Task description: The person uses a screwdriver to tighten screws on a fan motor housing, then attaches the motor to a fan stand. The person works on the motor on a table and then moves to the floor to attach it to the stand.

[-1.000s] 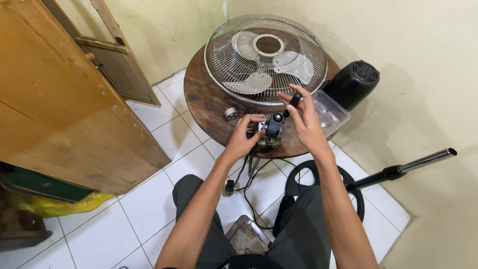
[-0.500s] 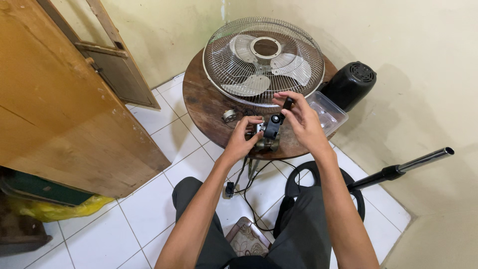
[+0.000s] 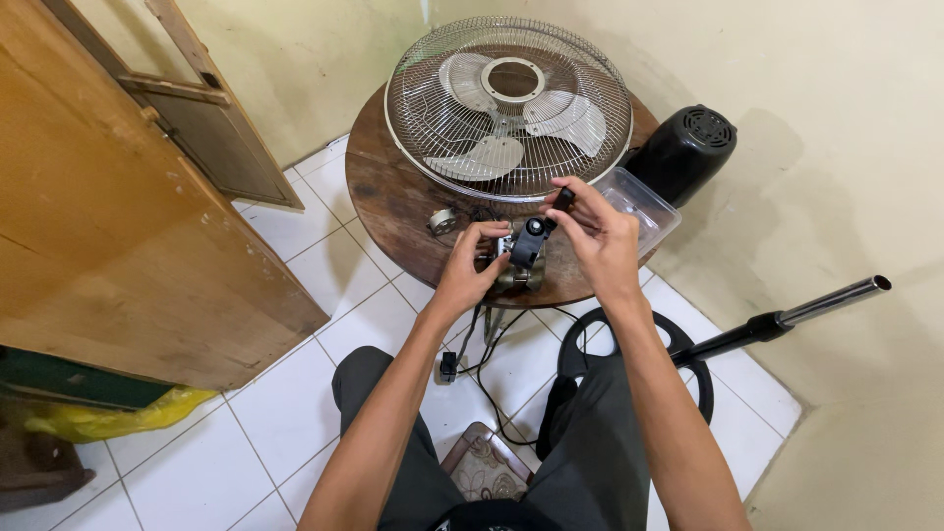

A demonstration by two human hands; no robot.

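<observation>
Where white floor tiles (image 3: 295, 413) meet yellow walls, a round wooden table (image 3: 393, 202) carries a fan guard (image 3: 506, 103). At its near edge the left hand (image 3: 467, 270) curls closed around the fan motor (image 3: 521, 258); the right hand (image 3: 600, 236), half open, pinches a small black knob (image 3: 563, 197).

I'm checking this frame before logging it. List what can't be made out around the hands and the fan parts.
Head view only:
- Motor assembly: its lower part is covered by the left hand.
- Small black part at the right hand: too small to identify.
- Clear tray: contents unreadable.
- Metal pole: its base is hidden behind the right arm.
</observation>
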